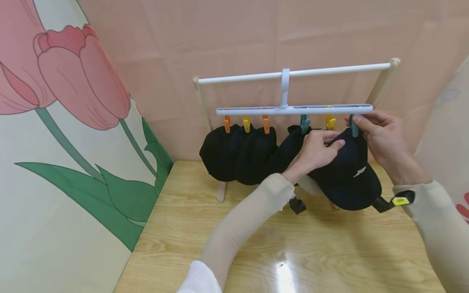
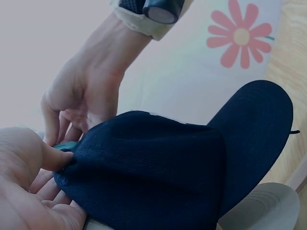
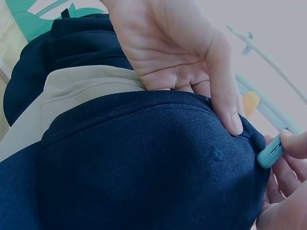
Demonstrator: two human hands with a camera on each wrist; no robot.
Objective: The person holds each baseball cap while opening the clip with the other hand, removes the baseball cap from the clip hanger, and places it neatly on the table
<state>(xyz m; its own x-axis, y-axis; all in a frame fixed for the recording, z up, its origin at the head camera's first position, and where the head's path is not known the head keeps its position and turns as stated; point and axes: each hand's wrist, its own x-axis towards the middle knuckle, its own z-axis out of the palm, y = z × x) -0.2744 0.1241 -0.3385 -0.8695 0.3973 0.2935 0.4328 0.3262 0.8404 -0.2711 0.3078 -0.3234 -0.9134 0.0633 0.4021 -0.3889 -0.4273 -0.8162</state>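
Note:
A dark navy cap with a small white logo hangs at the right end of the white clip hanger, its brim toward me. My left hand grips the crown's upper edge, thumb on the outer side and fingers behind. My right hand pinches a teal clothespin at the hanger's right end; in the right wrist view this teal clothespin sits at the cap's edge. Behind the navy cap, a beige cap shows between it and other dark caps.
The hanger hooks over the white rail of a rack. Several dark caps hang to the left from orange clothespins, a yellow clothespin and another teal clothespin. Below lies a wood-grain tabletop; a tulip-printed wall stands left.

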